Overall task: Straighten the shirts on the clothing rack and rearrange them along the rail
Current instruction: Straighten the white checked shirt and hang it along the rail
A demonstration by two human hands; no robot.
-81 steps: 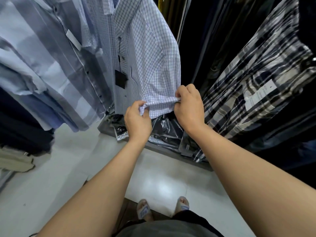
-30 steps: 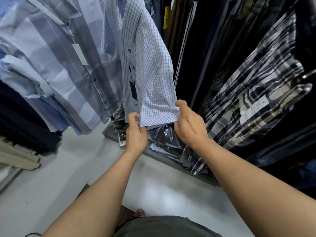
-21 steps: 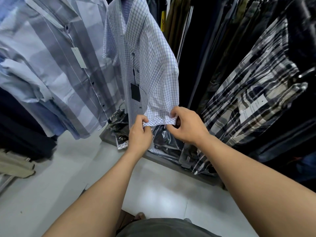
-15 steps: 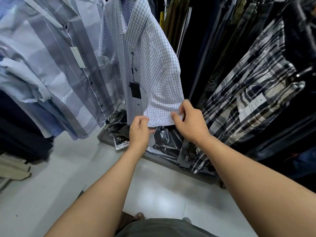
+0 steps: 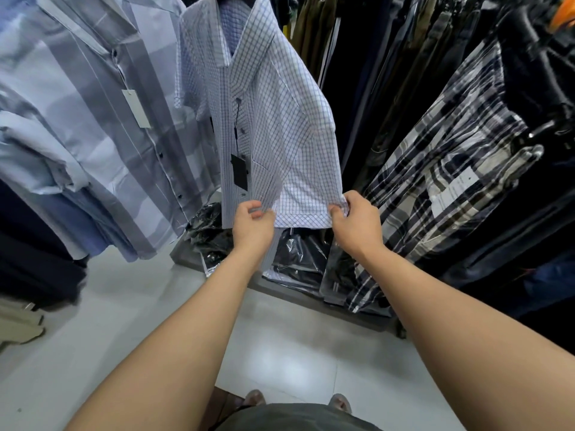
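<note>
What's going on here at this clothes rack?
A person is straightening a hanging checked shirt. The left hand and right hand each pinch one end of what looks like its short sleeve's hem, which lies stretched flat between them. A black tag dangles at the shirt's front. A grey striped shirt hangs on the person's left, a dark plaid shirt on the right.

No legible print on the black hang tag (image 5: 240, 172), the white tag (image 5: 136, 108) or the plaid shirt's label (image 5: 452, 189)
</note>
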